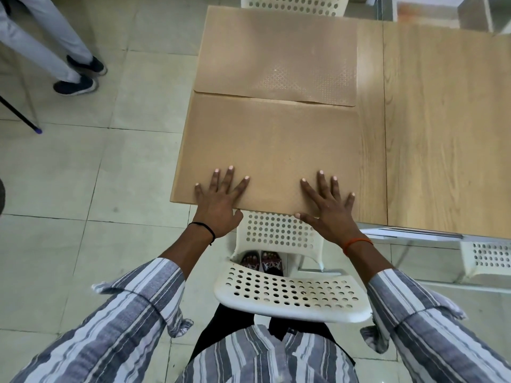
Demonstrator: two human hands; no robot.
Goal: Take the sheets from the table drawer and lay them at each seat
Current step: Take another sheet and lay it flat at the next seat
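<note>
Two tan textured sheets lie on the wooden table (431,128). The near sheet (271,145) covers the table's near left corner, in front of a white perforated chair (287,288). The far sheet (276,53) lies beyond it, by another white chair (293,2) at the far side. My left hand (221,200) rests flat with fingers spread on the near sheet's front left edge. My right hand (329,208) presses flat on its front right edge, fingers spread. Neither hand holds anything. The drawer is not in view.
A person in light trousers and dark shoes (74,76) stands on the tiled floor at the upper left. A third white chair (489,257) sits at the lower right under the table edge. My sandalled feet (262,261) show under the near chair.
</note>
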